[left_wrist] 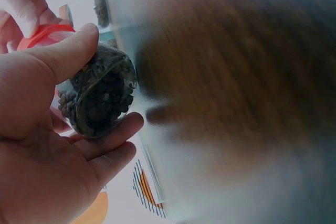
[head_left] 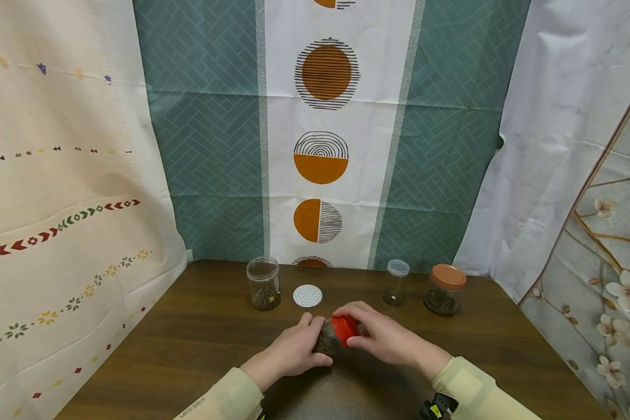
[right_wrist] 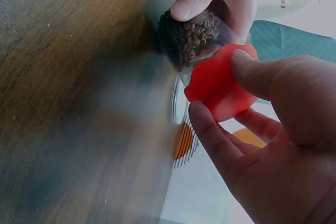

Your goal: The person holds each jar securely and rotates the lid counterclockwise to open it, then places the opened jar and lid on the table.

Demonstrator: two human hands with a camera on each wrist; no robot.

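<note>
A clear jar (left_wrist: 105, 87), partly filled with dark brown grains like coffee beans, is tilted on its side just above the table. My left hand (head_left: 296, 348) grips the jar's body near its base, with the thumb on one side and fingers on the other. On the jar's mouth sits a red lid (right_wrist: 223, 82) with a wavy edge. The fingers and thumb of my right hand (head_left: 380, 333) pinch this lid around its rim. Whether the lid is tight or loose cannot be told.
Behind the hands, an uncapped clear jar (head_left: 263, 284) holds some dark grains. A white patterned disc (head_left: 307, 296) lies beside it. Farther right stand a small jar with a translucent lid (head_left: 398, 268) and a jar with an orange lid (head_left: 448, 277). Cloths hang around the wooden table (head_left: 189, 332).
</note>
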